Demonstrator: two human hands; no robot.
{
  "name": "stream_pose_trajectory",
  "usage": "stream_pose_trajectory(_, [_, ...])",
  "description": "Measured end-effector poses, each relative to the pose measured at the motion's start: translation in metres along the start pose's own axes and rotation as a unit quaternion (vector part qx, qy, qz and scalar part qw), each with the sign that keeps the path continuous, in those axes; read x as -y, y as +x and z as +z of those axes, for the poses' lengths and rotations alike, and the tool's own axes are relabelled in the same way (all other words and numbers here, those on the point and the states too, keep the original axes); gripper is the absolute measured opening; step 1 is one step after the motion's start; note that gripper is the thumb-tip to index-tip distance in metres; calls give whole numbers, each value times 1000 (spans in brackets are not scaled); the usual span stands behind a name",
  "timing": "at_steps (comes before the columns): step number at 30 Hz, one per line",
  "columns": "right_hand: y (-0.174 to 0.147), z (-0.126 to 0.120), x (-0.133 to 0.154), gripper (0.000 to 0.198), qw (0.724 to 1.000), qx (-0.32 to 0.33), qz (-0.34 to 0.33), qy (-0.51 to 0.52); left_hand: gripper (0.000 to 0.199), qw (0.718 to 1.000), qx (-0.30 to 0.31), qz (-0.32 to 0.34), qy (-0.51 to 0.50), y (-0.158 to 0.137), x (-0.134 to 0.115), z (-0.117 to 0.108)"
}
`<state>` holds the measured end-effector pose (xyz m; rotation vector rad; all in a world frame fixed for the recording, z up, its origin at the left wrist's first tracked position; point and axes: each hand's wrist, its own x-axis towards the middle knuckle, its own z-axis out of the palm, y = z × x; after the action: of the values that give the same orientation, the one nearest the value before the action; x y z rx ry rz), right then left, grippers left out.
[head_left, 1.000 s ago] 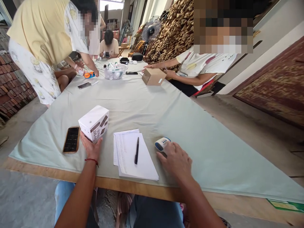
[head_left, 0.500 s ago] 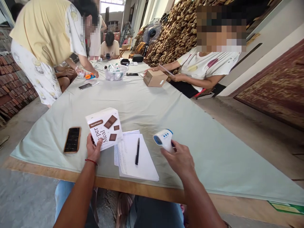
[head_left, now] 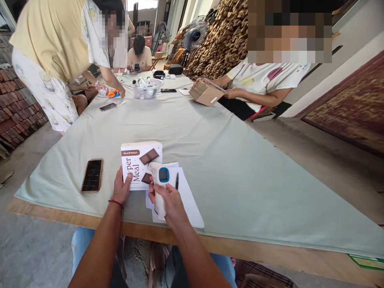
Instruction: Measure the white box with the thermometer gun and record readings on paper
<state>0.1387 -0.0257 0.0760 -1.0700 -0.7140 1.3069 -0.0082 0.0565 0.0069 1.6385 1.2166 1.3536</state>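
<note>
My left hand [head_left: 122,186] grips the lower left side of a white NutriMotion box [head_left: 132,154] printed with brown chocolate squares. My right hand [head_left: 169,202] is wrapped round the handle of a white infrared thermometer [head_left: 156,173], whose small blue-rimmed screen faces me. The thermometer's front end overlaps the box's right side; whether they touch I cannot tell. Below both lie sheets of paper [head_left: 192,212] with a black pen [head_left: 177,181] on top, partly hidden by my right hand and the thermometer.
A phone [head_left: 92,176] lies left of the box on the cloth-covered table [head_left: 255,192]. Farther back are a clear basin [head_left: 144,93] of bottles and another phone [head_left: 108,107]. A person at the right handles a cardboard box [head_left: 207,94]; another leans over the left side.
My right hand has brought the thermometer left, over the papers to the box, and turned its screen towards me. The white box has shifted right and turned more upright. The cardboard box is now tilted.
</note>
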Motion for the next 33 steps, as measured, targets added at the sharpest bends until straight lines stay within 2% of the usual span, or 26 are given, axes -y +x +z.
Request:
stream_pose_trajectory(7, [13,6,-3,26,999,-5,-27,19,54,1000,3,-1,-12,1,-1,1])
stream_pose_trajectory(10, [18,8,-4,23,999,-13,-38,-12,53,1000,1,-6,-15,1,0,1])
stream_pose_trajectory(17, [25,3,-15,30,990,-34,-74,-117,55,999,-4,-17,-31,1,0,1])
stream_pose_trajectory(33, [23,3,-8,24,988,-36,-57,-137,53,999,-12,-10,-31,2,-2,2])
